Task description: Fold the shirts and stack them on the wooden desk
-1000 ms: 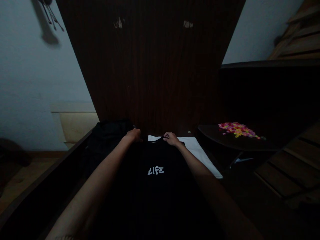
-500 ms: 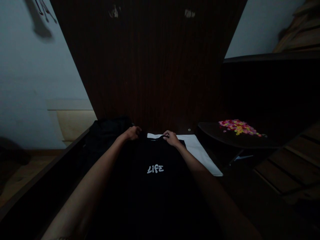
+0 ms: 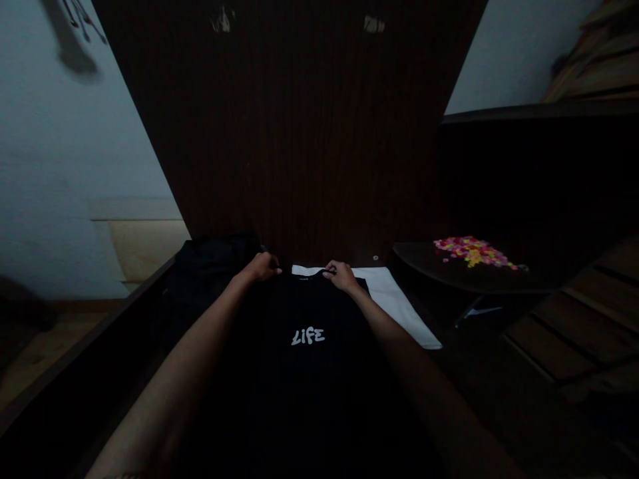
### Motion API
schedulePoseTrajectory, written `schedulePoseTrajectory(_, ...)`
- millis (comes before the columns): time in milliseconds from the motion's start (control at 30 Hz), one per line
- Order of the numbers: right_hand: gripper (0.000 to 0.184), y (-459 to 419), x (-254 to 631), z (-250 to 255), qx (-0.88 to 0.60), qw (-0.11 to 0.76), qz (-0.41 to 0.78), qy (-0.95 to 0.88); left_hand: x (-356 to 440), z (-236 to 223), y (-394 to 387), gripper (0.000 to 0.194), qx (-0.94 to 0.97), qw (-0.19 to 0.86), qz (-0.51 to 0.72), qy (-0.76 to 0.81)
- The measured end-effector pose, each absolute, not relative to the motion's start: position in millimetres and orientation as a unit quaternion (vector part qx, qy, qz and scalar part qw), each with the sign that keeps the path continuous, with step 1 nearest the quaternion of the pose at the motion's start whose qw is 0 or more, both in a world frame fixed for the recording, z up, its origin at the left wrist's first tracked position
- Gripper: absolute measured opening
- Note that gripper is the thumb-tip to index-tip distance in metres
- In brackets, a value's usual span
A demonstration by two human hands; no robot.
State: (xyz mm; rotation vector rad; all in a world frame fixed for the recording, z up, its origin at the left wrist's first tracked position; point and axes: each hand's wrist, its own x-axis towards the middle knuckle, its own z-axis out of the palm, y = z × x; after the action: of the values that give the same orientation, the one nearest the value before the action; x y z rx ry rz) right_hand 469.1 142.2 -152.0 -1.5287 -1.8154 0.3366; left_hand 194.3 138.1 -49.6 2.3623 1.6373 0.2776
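A black T-shirt [image 3: 309,379] with white "Life" lettering lies spread flat in front of me, its neckline at the far end. My left hand [image 3: 263,266] is closed on the shirt's upper edge, left of the collar. On the other side of the collar, my right hand [image 3: 340,274] pinches the fabric near the neckline. Partly under the shirt lies a white cloth [image 3: 394,299], showing behind the collar and to the right. The shirt's lower part fades into darkness.
A dark crumpled garment [image 3: 210,266] lies at the left by a side board [image 3: 90,339]. An upright dark wooden panel [image 3: 309,146] stands behind. On the right, a small dark shelf [image 3: 424,269] bears a pile of pink and yellow petal-like pieces [image 3: 472,251].
The left fingers have shifted slightly at the shirt's shoulder edge. Both hands stay by the collar, and the view has moved a little.
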Motion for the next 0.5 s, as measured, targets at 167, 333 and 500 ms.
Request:
schedulePoseTrajectory(167, 0.010, 130, 488, -132, -0.611, 0.361, 0.070, -0.701, 191, -29, 118, 0.032, 0.809, 0.110, 0.260, 0.516)
schedulePoseTrajectory(333, 0.011, 102, 536, -116, -0.683, 0.349, 0.063, -0.638, 165, 4, 72, 0.033, 0.724, 0.018, 0.430, 0.539)
schedulePoseTrajectory(500, 0.013, 76, 562, -129, -0.751, 0.340, 0.179, -0.536, 139, -7, 29, 0.031, 0.677, -0.018, 0.350, 0.648)
